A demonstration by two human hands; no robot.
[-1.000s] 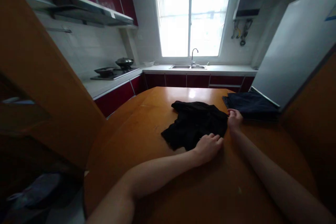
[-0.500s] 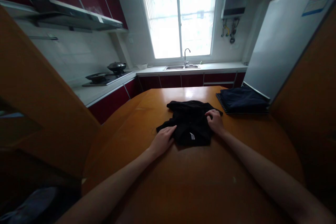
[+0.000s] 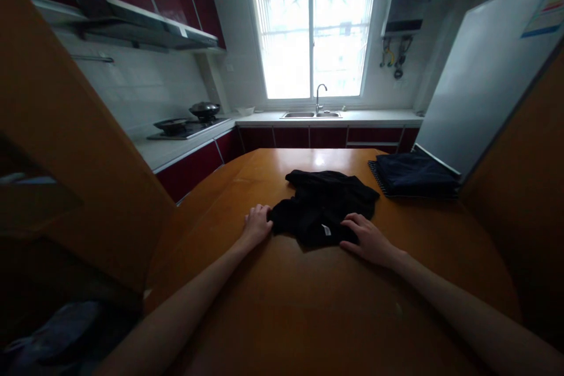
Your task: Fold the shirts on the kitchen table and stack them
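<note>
A black shirt (image 3: 330, 200) lies rumpled on the wooden table, a small white label (image 3: 326, 230) showing near its front edge. At its left end, my left hand (image 3: 258, 224) has its fingers closed on the edge of a sleeve, which spreads out to that side. My right hand (image 3: 369, 239) rests against the front right part of the shirt, fingers and thumb apart, the fingertips touching the cloth.
Folded dark clothes (image 3: 414, 175) are stacked at the table's (image 3: 282, 305) back right, by the white fridge (image 3: 489, 64). Beyond the table run a counter with a sink (image 3: 299, 114) and a stove (image 3: 189, 128) with two pans.
My left hand has moved left, and the sleeve there now lies spread wider. My right hand has come back from the shirt's right sleeve to near the label. The view has shifted slightly.
</note>
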